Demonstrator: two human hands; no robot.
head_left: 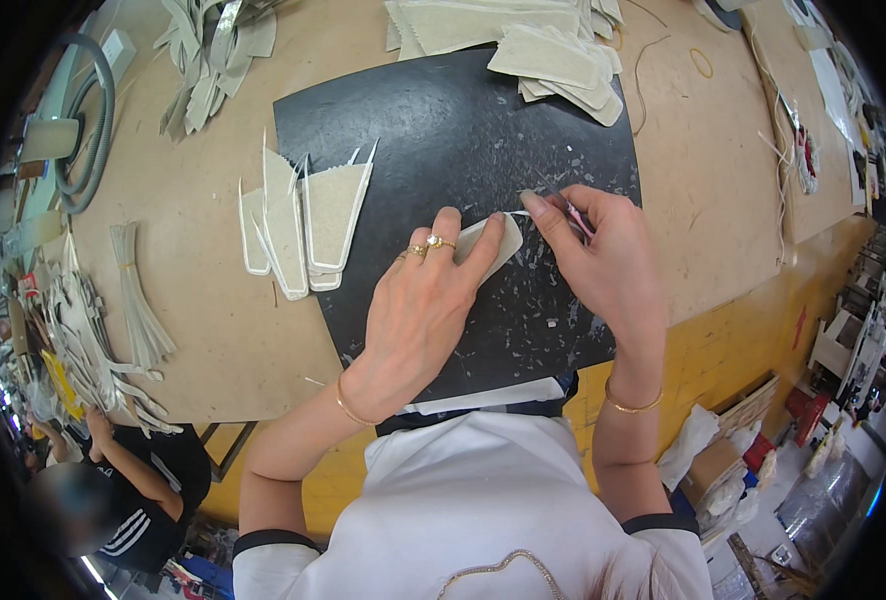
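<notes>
Left hand (425,300) presses a pale cut piece (495,243) flat on the black mat (443,130), centre frame | piece's long axis slants up-right toward right hand (603,255) | right fingers pinch a thin pink tool (577,217), probably a blade, at the piece's upper tip.

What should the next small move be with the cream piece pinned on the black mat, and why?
Probably draw the pink tool in the right hand a little further along the edge of the cream piece. The left hand already presses that piece flat on the black mat, and the tool's tip sits right at its upper end. Finished-looking pieces lie to the left.
</notes>
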